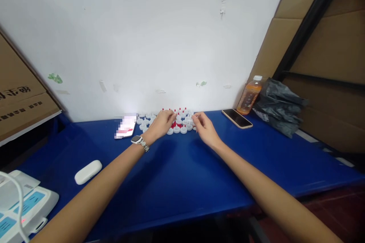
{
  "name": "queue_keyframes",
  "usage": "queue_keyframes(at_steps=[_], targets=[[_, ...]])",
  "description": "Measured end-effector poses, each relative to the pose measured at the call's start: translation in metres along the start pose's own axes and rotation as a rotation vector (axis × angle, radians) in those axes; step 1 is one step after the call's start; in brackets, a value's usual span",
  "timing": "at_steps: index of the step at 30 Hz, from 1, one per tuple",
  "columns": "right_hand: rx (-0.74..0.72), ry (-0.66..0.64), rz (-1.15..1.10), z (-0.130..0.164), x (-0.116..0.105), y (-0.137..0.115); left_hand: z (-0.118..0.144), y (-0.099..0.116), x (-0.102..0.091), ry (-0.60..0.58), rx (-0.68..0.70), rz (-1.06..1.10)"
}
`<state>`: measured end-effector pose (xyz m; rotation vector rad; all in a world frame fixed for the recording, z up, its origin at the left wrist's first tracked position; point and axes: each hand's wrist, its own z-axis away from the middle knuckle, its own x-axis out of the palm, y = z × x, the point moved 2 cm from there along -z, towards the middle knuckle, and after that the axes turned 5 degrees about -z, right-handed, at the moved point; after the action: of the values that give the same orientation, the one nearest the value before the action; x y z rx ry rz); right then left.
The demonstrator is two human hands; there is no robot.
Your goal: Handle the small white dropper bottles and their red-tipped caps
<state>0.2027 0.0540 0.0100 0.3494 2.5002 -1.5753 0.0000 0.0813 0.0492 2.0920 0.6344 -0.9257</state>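
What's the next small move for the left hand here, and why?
Probably move the left hand slightly to pinch one of the small red plastic pieces lying together: they are close beside it, and several round white plastic caps show bare nozzles while others have red tips. Whether it already holds a piece is too small to tell.

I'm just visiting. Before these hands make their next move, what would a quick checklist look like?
1. Left hand at the white caps: ok, its fingers are over the cluster.
2. Right hand at the white caps: ok, its fingers are at the cluster's right side.
3. What each hand grips, if anything: cannot tell, too small.
4. Red tips on all white caps: not ok; some at the back have one, several in front show none.
5. Dark-screened phone out of the way: ok, apart from the right hand.
6. Drink bottle closed: ok, its lid is on.
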Motion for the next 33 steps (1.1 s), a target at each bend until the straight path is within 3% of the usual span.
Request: queue_keyframes(at_steps=[4,7,9,12,18,24,27,33], targets=[[0.009,-0.036,0.008,0.003,0.000,-0.001,-0.022,-0.013,0.017,-0.097,0.008,-0.069],[0.009,-0.079,-0.024,0.004,-0.001,-0.004,-0.021,-0.017,0.016,-0.026,-0.014,-0.098],[0.012,-0.117,-0.067,0.005,0.001,-0.005,-0.010,-0.013,0.011,0.025,-0.038,-0.068],[0.060,-0.139,-0.181,0.008,0.010,-0.002,0.018,0.001,0.007,0.012,-0.074,0.097],[0.118,-0.202,-0.345,0.012,0.032,-0.004,0.070,0.013,0.006,-0.115,-0.023,0.191],[-0.111,-0.149,0.088,-0.024,0.043,-0.019,0.085,-0.010,-0.002,-0.196,-0.012,0.101],[-0.076,-0.316,0.215,-0.055,0.064,-0.022,0.086,-0.019,-0.002,-0.211,-0.028,0.063],[-0.063,-0.472,0.432,-0.108,0.111,-0.018,0.089,-0.025,-0.001,-0.247,-0.060,0.084]])
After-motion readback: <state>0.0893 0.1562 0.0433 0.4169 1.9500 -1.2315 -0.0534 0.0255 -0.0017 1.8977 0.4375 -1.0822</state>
